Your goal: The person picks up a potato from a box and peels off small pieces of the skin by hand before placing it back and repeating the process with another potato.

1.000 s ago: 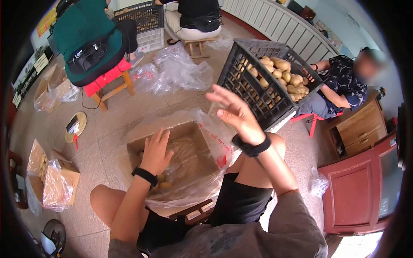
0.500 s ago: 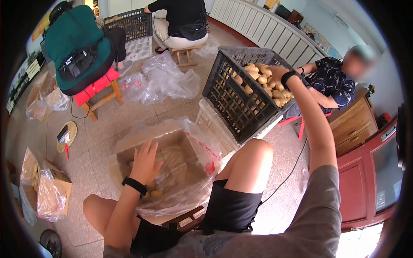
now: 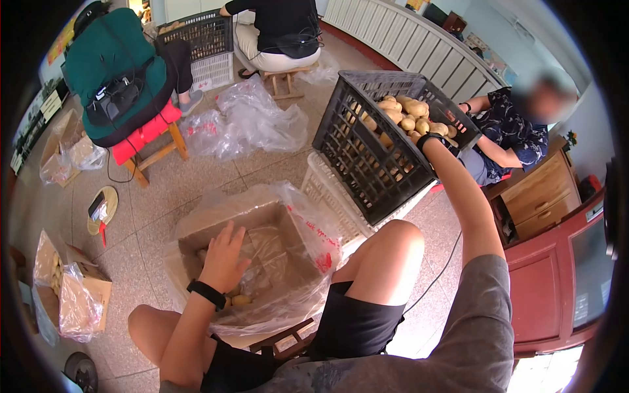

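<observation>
My left hand (image 3: 225, 259) hovers over an open cardboard box (image 3: 190, 245) lined with clear plastic, its fingers spread and nothing in them. A few potatoes (image 3: 240, 300) lie in the near corner of the box, below that wrist. To the right, a black plastic crate (image 3: 367, 160) holds a heap of potatoes (image 3: 413, 107). My right forearm (image 3: 462, 187) reaches over the crate's near side. Beyond the black wristband (image 3: 432, 139), my right hand is down among the potatoes, and the crate wall hides its fingers.
The black crate rests on a white crate (image 3: 333, 196). A person (image 3: 508, 131) sits on its far side, with one arm at its rim. Two other people sit farther back beside another crate (image 3: 203, 39). Plastic sheeting (image 3: 252, 121) and potato boxes (image 3: 85, 295) lie on the floor.
My right hand has gone lower into the black crate, and its fingers have passed out of sight. My left hand stays spread over the box.
</observation>
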### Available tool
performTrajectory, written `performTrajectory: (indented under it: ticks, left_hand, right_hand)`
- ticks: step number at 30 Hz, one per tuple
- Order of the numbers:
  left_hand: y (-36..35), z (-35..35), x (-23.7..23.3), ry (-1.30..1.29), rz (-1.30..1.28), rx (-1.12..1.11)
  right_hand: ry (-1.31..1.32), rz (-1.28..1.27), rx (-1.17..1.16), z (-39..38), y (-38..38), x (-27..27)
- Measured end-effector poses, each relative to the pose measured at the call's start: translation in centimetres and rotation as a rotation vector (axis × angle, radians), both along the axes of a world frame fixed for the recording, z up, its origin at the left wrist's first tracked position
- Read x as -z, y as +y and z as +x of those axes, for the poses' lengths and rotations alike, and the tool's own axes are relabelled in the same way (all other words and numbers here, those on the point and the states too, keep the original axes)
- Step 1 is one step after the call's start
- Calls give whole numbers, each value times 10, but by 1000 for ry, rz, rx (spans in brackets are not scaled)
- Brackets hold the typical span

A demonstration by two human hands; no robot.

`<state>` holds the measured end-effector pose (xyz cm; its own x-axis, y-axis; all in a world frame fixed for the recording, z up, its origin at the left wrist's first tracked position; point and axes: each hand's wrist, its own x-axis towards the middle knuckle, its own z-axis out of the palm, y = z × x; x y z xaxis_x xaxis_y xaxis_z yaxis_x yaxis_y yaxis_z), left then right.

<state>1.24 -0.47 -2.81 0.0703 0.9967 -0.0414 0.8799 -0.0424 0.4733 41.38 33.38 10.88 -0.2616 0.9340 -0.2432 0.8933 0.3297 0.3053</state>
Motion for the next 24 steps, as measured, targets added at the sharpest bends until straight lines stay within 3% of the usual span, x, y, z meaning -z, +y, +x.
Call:
performTrajectory:
  ticks: [15, 18, 19, 24]
  left_hand:
    - [-4, -1, -5, -41, 40, 29]
    - [-7, -1, -4, -40, 104, 44]
    - [-9, -2, -5, -43, 105, 38]
    - [-14, -1, -12, 17, 145, 82]
  right_hand:
    - [314, 165, 220, 17, 1, 2]
    - [198, 36, -111, 19, 5, -15]
    - [206, 117, -192, 7, -20, -36]
    - [364, 184, -267, 1, -32, -93]
